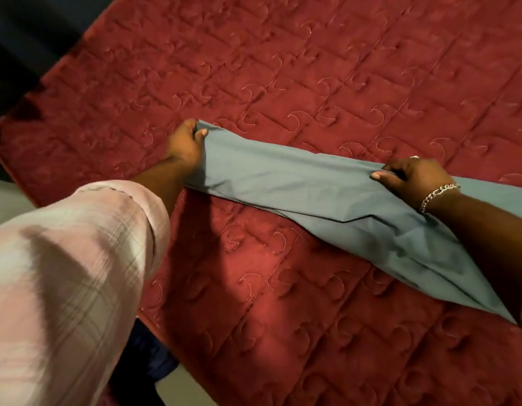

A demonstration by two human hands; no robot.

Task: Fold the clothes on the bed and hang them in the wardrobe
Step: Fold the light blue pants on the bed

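A grey-blue garment (312, 186) lies stretched in a long folded band across the red quilted bed (283, 68). My left hand (185, 143) pinches its far left end between thumb and curled fingers. Along the upper edge, further right, my right hand (412, 177) grips the cloth; a silver bracelet sits on that wrist. The garment's right part runs under my right forearm and off toward the frame's right edge. My left arm wears a pink checked sleeve.
The red quilt covers most of the view, with bare quilt beyond and in front of the garment. The bed's left edge (13, 159) runs diagonally beside a dark floor area. Pale floor (180, 391) and dark cloth show at the bottom.
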